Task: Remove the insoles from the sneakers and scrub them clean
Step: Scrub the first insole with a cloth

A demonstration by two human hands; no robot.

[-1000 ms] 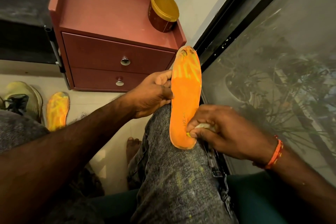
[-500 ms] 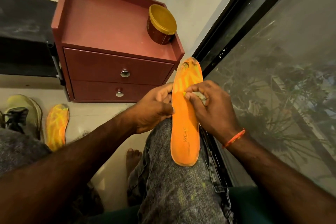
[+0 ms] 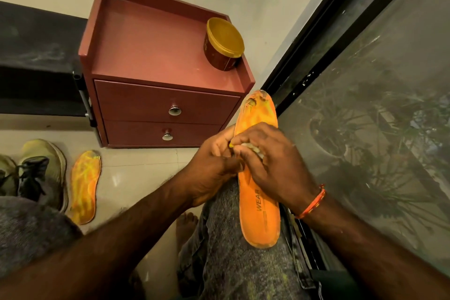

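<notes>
Both insoles are already out of the sneakers [image 3: 36,173] at 9 o'clock. One orange insole [image 3: 261,212] lies on the knee; the left hand [image 3: 214,168] grips its edge, the right hand [image 3: 275,165] pinches a small pale scrubber [image 3: 252,147] mid-sole. The second insole [image 3: 84,186] on the floor seems still waiting.

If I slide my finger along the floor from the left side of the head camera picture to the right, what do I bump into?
Olive green sneaker → the spare orange insole lying flat on the floor → a bare foot → the knee in grey jeans with the other orange insole resting on it → the dark window frame.
</notes>
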